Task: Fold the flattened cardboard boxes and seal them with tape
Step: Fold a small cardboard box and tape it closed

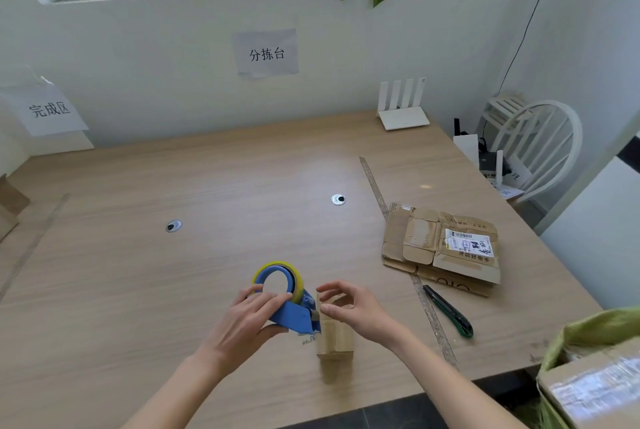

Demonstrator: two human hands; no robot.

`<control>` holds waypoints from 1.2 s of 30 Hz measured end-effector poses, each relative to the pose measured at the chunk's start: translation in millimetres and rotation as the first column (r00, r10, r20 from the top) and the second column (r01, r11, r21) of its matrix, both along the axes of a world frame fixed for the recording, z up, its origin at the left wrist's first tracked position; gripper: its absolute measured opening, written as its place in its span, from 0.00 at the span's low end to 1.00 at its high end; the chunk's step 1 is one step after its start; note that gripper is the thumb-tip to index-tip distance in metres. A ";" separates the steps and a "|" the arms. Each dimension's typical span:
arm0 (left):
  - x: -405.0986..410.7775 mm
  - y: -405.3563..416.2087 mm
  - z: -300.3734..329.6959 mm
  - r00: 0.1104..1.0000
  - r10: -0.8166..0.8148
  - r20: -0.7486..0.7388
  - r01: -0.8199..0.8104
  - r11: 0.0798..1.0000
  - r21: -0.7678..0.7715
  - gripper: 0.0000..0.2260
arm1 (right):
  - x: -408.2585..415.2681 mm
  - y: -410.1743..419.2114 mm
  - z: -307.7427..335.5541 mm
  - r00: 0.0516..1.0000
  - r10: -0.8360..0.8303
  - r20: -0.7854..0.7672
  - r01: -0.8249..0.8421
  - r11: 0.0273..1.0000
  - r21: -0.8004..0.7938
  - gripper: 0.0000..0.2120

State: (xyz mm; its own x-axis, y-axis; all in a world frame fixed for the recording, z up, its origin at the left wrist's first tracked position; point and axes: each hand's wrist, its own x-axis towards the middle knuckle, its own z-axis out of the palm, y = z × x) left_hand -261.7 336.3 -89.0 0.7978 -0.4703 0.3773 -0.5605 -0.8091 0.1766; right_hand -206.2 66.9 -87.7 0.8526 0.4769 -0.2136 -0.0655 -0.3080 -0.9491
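Two hands at work: our left hand (247, 319) grips the dispenser (287, 304) against the box (335, 342); right hand (353, 311) hovers, fingers loosely curled, holding nothing.

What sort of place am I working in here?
Probably a small parcel packing or sorting room: a wall sign reading "sorting table", flattened cardboard boxes on the wooden table, and a tape dispenser in hand.
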 end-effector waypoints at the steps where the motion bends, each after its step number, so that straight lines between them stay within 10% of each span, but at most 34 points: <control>1: 1.7 -0.6 1.6 1.000 -0.012 -0.003 0.012 1.000 0.009 0.20 | 0.6 1.1 2.0 1.000 0.007 0.013 -0.007 1.000 -0.003 0.14; 21: 3.9 -5.9 6.6 0.996 -0.073 -0.048 0.077 0.993 0.094 0.22 | 3.4 5.2 9.6 0.980 0.062 0.188 -0.025 0.981 -0.195 0.06; 31: 9.3 -2.5 5.7 0.993 -0.119 0.017 0.113 0.969 0.221 0.21 | 5.7 18.1 25.1 0.999 0.053 -0.005 -0.052 0.970 -0.238 0.20; 36: 12.2 -9.2 10.3 0.982 -0.184 0.051 0.163 0.947 0.276 0.17 | 18.1 27.0 40.0 0.977 0.212 -0.019 -0.199 0.881 -0.429 0.11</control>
